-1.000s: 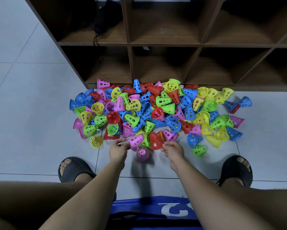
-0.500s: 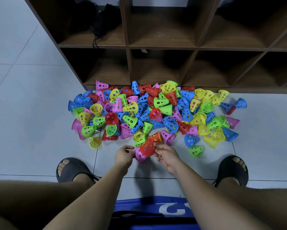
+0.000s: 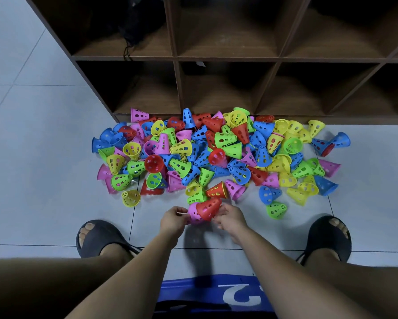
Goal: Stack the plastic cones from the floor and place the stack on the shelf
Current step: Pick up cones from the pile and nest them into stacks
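Observation:
A heap of small perforated plastic cones (image 3: 216, 155) in pink, blue, red, yellow and green lies on the tiled floor against the foot of a brown wooden shelf (image 3: 177, 58). Just in front of the heap my left hand (image 3: 174, 218) grips a pink cone (image 3: 194, 215). My right hand (image 3: 230, 218) holds a red cone (image 3: 208, 208) that sits over the pink one, tilted to the upper right. Both cones are lifted just above the floor.
The shelf has open cubbies in two rows; a dark bag (image 3: 136, 21) with a dangling cord fills the upper left one. My feet in black slides (image 3: 99, 236) (image 3: 326, 238) flank the hands. A blue bag (image 3: 211, 293) lies between my legs.
My right hand picked a red cone from the heap's front edge and brought it onto the pink cone in my left hand. Both hands drew back toward me.

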